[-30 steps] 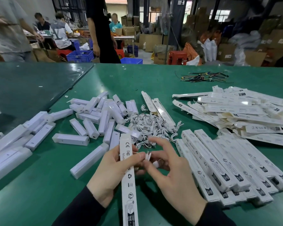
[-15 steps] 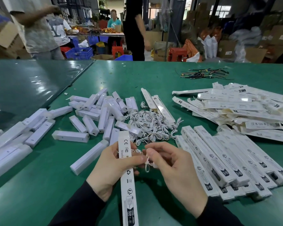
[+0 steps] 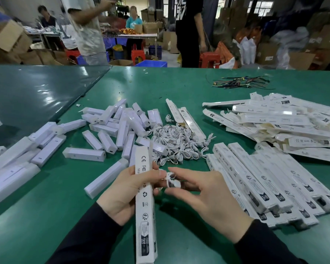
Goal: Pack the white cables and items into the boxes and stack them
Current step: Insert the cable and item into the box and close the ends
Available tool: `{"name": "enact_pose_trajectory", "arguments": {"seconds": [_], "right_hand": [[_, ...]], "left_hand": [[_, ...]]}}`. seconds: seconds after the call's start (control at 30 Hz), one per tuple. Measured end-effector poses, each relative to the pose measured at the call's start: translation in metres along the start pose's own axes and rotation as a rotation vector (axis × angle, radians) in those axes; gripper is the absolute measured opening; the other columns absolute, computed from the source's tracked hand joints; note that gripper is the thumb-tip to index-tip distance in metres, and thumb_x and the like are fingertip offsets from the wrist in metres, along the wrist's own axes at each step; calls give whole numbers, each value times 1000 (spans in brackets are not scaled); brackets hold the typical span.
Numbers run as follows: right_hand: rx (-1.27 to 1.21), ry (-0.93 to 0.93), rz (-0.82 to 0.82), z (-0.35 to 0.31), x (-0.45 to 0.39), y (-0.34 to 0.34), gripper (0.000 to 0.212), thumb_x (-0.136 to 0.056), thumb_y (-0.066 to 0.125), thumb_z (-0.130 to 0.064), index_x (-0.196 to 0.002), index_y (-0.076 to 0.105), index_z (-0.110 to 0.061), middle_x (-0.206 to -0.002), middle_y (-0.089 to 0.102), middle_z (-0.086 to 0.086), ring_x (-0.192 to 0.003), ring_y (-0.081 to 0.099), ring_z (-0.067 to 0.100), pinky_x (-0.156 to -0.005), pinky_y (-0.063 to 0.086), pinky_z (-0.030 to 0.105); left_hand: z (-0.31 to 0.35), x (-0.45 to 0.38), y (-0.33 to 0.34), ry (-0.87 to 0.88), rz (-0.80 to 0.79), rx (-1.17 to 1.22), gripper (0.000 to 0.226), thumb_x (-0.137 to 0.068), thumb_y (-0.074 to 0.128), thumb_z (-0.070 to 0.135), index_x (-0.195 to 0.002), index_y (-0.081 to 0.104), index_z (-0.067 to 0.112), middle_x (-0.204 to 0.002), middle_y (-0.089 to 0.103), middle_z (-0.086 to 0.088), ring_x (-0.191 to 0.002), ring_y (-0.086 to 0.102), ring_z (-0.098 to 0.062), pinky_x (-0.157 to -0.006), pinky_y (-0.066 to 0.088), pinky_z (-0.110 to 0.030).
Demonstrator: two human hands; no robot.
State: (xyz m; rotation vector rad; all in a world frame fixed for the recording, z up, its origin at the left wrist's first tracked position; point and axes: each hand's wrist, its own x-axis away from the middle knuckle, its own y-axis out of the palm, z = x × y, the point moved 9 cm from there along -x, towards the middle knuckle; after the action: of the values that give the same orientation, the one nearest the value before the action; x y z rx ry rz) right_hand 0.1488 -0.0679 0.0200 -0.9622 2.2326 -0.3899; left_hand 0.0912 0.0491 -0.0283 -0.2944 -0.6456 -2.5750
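We've got the long white box (image 3: 145,202) gripped in our left hand (image 3: 122,195), near the table's front edge. Our right hand (image 3: 208,195) pinches a small bundled white cable (image 3: 171,180) just right of the box, with the cable pile (image 3: 176,143) farther back.

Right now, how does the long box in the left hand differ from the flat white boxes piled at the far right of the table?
The held box is erected into a square tube; the flat boxes are still unfolded. It is gripped by the left hand, lifted and pointing away from the person, while the flat boxes lie loose and criss-crossed on the green table. Both are long, narrow, white and printed with black marks.
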Motion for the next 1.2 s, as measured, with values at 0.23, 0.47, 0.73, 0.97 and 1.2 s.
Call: {"name": "enact_pose_trajectory", "arguments": {"seconds": [0.23, 0.47, 0.73, 0.97, 1.2], "right_hand": [[-86, 72, 144, 13, -3, -21, 28, -94, 62, -31, -81, 69, -6, -71, 68, 2, -70, 70, 8, -64, 57, 45], [-195, 120, 210, 16, -5, -34, 22, -98, 52, -27, -88, 63, -12, -80, 70, -1, -76, 71, 17, -65, 60, 34], [255, -188, 380, -12, -1, -60, 26, -91, 65, -18, -112, 71, -5, -81, 71, -1, -68, 70, 7, -61, 57, 32], [-453, 106, 155, 7, -9, -33, 16, -96, 58, -25, -100, 73, -22, -90, 73, 2, -75, 73, 21, -58, 56, 26], [-21, -40, 136, -3, -8, -41, 15, -97, 55, -25, -100, 70, -22, -89, 65, -9, -68, 66, 16, -52, 46, 21]], "left_hand": [[-2, 2, 1, -149, -130, 283, 27, -78, 57, 34, -89, 49, 10, -77, 59, -17, -59, 54, -25, -57, 57, -36], [25, 6, -4, 188, -17, -174, 45, -79, 68, 30, -115, 58, 5, -81, 71, -17, -51, 59, -21, -47, 53, -29], [54, 39, 22, 973, 127, -1406, 48, -82, 56, 53, -128, 48, 44, -90, 64, 15, -76, 56, -9, -63, 52, -32], [48, 38, 28, 969, 108, -1408, 55, -87, 50, 50, -140, 40, 38, -87, 51, 27, -78, 44, -4, -60, 46, -28], [42, 43, 44, 955, -20, -1419, 53, -92, 42, 41, -142, 25, 50, -97, 54, 13, -74, 47, -9, -58, 50, -36]]}}
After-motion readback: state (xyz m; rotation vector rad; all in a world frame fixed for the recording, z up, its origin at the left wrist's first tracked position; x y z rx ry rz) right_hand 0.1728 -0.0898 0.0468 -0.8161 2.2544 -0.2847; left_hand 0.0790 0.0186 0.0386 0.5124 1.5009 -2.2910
